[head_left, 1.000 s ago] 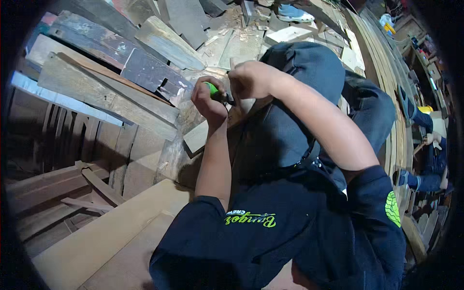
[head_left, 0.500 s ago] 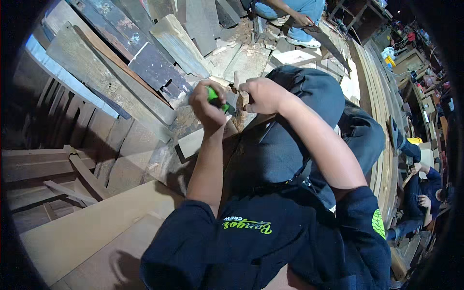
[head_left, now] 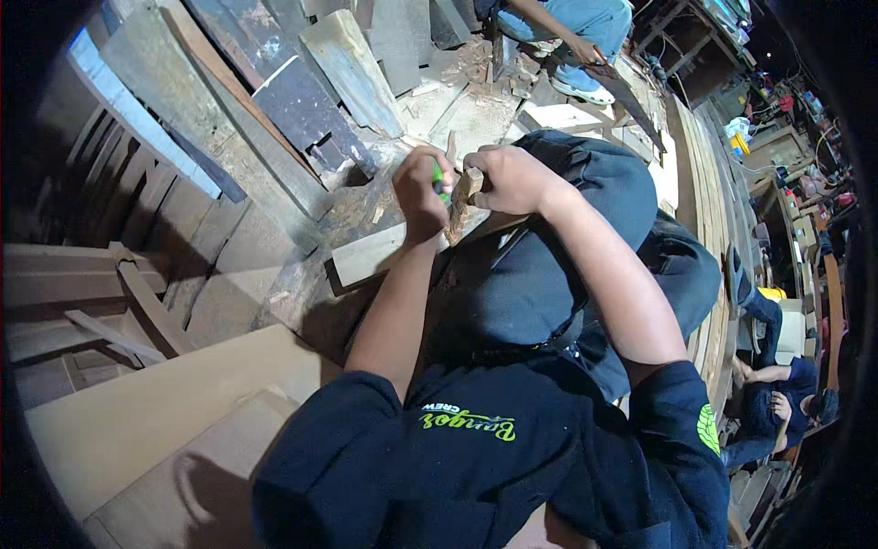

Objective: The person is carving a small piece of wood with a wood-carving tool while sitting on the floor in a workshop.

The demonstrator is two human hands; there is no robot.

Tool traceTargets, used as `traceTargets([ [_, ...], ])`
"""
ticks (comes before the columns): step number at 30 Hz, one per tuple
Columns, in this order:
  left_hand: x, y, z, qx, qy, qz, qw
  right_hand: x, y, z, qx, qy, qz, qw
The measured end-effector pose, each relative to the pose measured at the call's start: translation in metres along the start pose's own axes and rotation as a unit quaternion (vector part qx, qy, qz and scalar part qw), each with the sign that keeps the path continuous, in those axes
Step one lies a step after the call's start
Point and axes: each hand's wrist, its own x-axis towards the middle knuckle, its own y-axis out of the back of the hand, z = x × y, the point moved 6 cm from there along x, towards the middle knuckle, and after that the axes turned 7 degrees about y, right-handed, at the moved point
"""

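In front of my bent knee, my left hand point(head_left: 421, 199) is closed round a tool with a green handle point(head_left: 437, 176); its working end is hidden behind the hand and the wood. My right hand point(head_left: 518, 179) grips a small, rough brown piece of wood point(head_left: 461, 203) by its right side, fingers bent over the upper part. This piece stands tilted between the two hands, its lower end just over a pale wooden block point(head_left: 373, 256). The left hand's fingers are right beside the piece; whether the tool touches it cannot be seen.
Old planks point(head_left: 352, 73) lean and lie at the upper left. A person's hand point(head_left: 582, 48) holds a handsaw point(head_left: 631, 102) across from me. Long boards point(head_left: 700, 174) run along the right, with another seated person point(head_left: 777, 393) beyond. A wide light board point(head_left: 174, 412) lies at lower left.
My left hand has turned and moved right, closer to the wood piece, covering more of the green handle. The right hand has shifted slightly right with the piece. The view has shifted a little too.
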Motion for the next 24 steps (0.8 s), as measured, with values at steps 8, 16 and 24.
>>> traceTargets([
  [8, -0.002, 0.004, 0.012, -0.064, -0.035, -0.016, 0.997, -0.006, 0.0, -0.006, 0.004, -0.008, 0.002, 1.0],
  [16, 0.009, 0.004, -0.004, -0.126, -0.006, -0.03, 0.992, -0.004, -0.003, 0.003, 0.004, -0.01, 0.003, 1.0],
  [24, 0.004, 0.0, -0.027, -0.103, 0.008, -0.019, 0.994, -0.003, -0.006, 0.004, -0.009, -0.015, 0.0, 1.0],
])
